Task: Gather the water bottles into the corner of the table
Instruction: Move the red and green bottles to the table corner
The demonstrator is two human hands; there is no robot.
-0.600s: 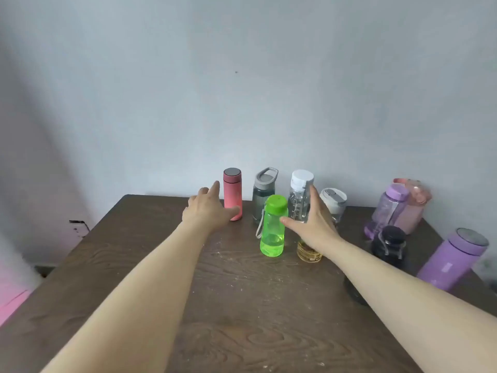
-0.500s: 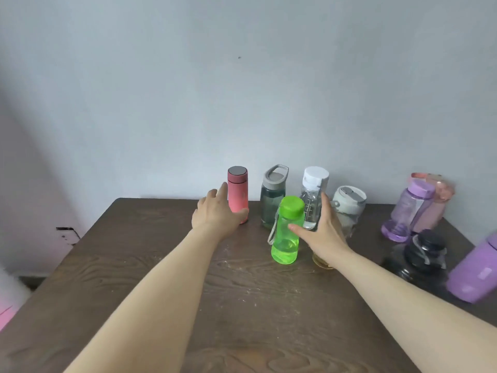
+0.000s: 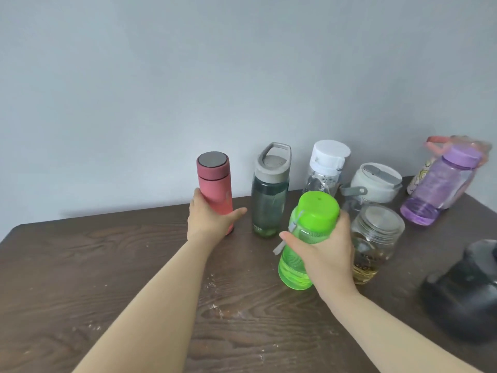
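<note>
My left hand (image 3: pixel 208 220) wraps the lower part of the upright pink flask (image 3: pixel 214 181) near the table's back edge. My right hand (image 3: pixel 326 250) grips the bright green bottle (image 3: pixel 304 238), which leans slightly. Behind them stand a dark grey bottle with a loop lid (image 3: pixel 270 192) and a clear bottle with a white cap (image 3: pixel 324 168). A glass jar with a metal lid (image 3: pixel 373 240) sits just right of my right hand. Further back is a white-lidded bottle (image 3: pixel 375 181). A purple bottle (image 3: pixel 441 184) leans at the far right.
The dark wooden table (image 3: pixel 107 265) meets a pale wall along its back edge. A black bottle (image 3: pixel 465 286) stands blurred at the right edge. A pinkish bottle (image 3: pixel 430 160) is partly hidden behind the purple one. The table's left half holds no objects.
My right hand left the clear white-capped bottle and closed on the green bottle. My left hand closed around the pink flask. The camera moved closer to the bottles.
</note>
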